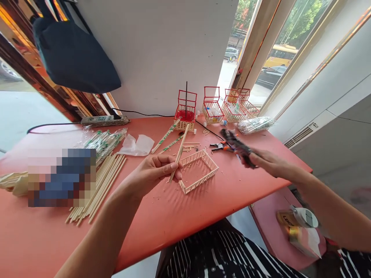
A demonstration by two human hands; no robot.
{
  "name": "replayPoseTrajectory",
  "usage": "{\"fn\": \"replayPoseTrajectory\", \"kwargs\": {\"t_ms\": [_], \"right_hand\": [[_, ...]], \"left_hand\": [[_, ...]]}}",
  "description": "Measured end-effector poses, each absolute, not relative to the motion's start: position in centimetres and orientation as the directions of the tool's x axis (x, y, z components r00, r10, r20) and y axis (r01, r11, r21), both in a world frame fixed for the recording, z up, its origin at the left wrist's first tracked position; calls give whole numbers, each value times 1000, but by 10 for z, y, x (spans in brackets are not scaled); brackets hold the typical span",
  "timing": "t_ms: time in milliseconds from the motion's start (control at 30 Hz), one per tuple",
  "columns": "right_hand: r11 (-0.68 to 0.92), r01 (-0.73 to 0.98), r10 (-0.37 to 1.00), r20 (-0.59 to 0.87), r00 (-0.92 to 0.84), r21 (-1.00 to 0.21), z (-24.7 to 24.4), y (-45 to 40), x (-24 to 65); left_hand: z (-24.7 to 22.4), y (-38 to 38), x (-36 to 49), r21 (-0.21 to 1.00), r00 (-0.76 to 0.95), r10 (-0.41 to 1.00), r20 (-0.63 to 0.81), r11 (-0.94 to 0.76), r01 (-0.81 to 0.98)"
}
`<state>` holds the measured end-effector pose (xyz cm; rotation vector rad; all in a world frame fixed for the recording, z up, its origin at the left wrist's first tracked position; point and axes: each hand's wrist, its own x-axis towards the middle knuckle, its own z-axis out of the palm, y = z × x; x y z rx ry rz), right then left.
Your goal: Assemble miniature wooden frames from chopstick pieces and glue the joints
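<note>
My left hand pinches a pale wooden stick between thumb and fingers, tilted upward; a second stick may lie alongside it. Just beyond and below that hand, a small rectangular frame of wooden sticks stands on the red table, with little uprights along its sides. Off to the right, my right hand is closed around a black hot glue gun, smeared by motion and held above the table. Pliers with orange and black handles lie close behind it. Short cut sticks rest behind the frame.
Long wooden sticks lie in a bundle at left beside plastic-wrapped sticks. Small red-topped baskets line the back wall. A power strip sits at back left with a black cord. Another wrapped pack lies at right.
</note>
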<state>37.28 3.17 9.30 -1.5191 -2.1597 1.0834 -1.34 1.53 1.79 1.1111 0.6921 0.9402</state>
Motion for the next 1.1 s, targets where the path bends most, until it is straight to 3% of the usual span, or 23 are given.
{"fn": "replayPoseTrajectory", "kwargs": {"t_ms": [100, 300, 800, 1100], "right_hand": [[282, 698, 781, -265, -565, -658, 101, 31, 327], [385, 692, 675, -325, -662, -610, 111, 36, 299], [355, 644, 656, -310, -688, -678, 105, 35, 287], [352, 690, 711, -300, -637, -632, 104, 31, 282]], "left_hand": [[18, 12, -9, 930, 492, 870, -21, 198, -311], [16, 13, -6, 919, 512, 858, -45, 237, -316], [9, 12, -4, 954, 542, 839, -58, 207, -218], [9, 11, -5, 982, 496, 867, -48, 132, -135]]}}
